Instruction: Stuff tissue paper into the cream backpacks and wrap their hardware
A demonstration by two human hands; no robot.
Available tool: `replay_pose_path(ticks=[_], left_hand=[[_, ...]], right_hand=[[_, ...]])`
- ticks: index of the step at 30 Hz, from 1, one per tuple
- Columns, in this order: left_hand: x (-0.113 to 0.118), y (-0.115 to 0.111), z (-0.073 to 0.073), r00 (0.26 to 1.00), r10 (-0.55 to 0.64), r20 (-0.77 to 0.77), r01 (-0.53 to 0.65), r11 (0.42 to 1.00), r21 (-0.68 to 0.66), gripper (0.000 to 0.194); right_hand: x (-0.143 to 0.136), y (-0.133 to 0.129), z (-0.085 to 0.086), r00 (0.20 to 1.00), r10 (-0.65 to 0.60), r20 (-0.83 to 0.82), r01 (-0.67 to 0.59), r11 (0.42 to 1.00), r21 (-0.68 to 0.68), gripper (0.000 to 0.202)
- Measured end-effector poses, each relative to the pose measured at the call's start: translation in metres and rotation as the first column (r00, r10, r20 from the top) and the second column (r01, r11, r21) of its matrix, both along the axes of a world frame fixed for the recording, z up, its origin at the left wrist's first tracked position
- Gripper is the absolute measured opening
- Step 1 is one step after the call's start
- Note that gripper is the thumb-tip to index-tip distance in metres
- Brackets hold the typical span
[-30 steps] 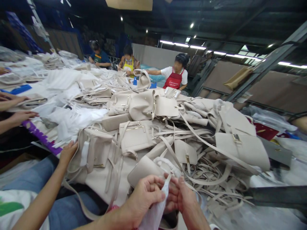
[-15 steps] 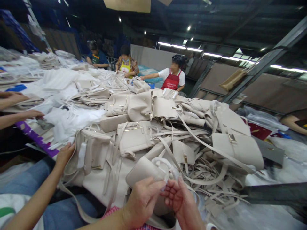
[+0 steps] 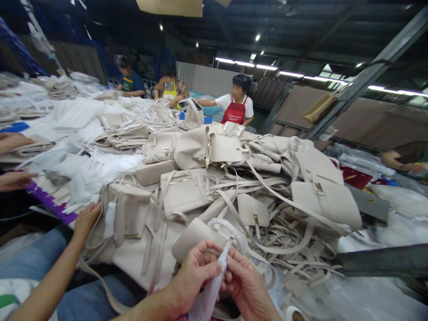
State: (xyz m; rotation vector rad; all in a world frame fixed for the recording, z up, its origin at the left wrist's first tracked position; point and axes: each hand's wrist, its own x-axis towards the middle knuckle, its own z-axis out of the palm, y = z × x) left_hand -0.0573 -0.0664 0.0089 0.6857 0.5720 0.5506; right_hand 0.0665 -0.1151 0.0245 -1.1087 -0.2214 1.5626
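My left hand (image 3: 195,272) and my right hand (image 3: 249,281) meet at the lower middle, both closed on a thin white wrapping sheet (image 3: 207,292). It is bunched narrow between the fingertips, and its wider end hangs down below my left thumb. Just beyond the fingers is a beige handbag (image 3: 192,240), its curved handle (image 3: 239,232) covered in white wrapping. The sheet's upper end reaches up to this handle; how it is fixed there I cannot make out. My hands and wrists cover the bag's lower part.
Beige bags (image 3: 183,191) and loose straps (image 3: 284,243) are heaped across the table. A co-worker's hand (image 3: 87,218) touches a backpack (image 3: 129,214) at left. Other hands work farther left. Several people sit across the pile. A dark metal bar (image 3: 381,259) juts in at right.
Both hands now pinch the white sheet, which hangs plainly below my left thumb; before, little of it showed. Far back, a small bag is now upright. A co-worker's hand at left has drawn back.
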Motion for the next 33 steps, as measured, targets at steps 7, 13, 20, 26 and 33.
replay_pose_path(ticks=[7,13,20,26,33], left_hand=[[0.003,0.004,-0.006,0.999,-0.016,-0.035,0.012,0.995,-0.098,0.045],[0.001,0.003,-0.010,0.978,0.113,-0.177,-0.062,0.961,0.270,0.033],[0.007,-0.001,-0.007,0.994,-0.019,-0.106,0.011,0.997,-0.081,0.052],[0.004,0.002,0.001,0.998,-0.055,-0.004,0.053,0.973,-0.223,0.047],[-0.012,0.010,-0.002,0.964,-0.156,-0.214,0.156,0.988,-0.016,0.050]], right_hand=[[-0.007,0.006,-0.006,0.965,-0.035,0.259,0.041,0.999,-0.016,0.048],[0.000,0.007,-0.004,0.917,0.032,0.398,-0.012,0.999,-0.053,0.055],[-0.004,0.008,-0.005,0.929,-0.046,0.367,0.052,0.999,-0.007,0.054],[-0.008,0.011,-0.012,0.995,-0.020,0.098,0.017,1.000,0.026,0.059],[0.024,0.001,0.007,0.674,0.186,0.715,-0.195,0.978,-0.071,0.046]])
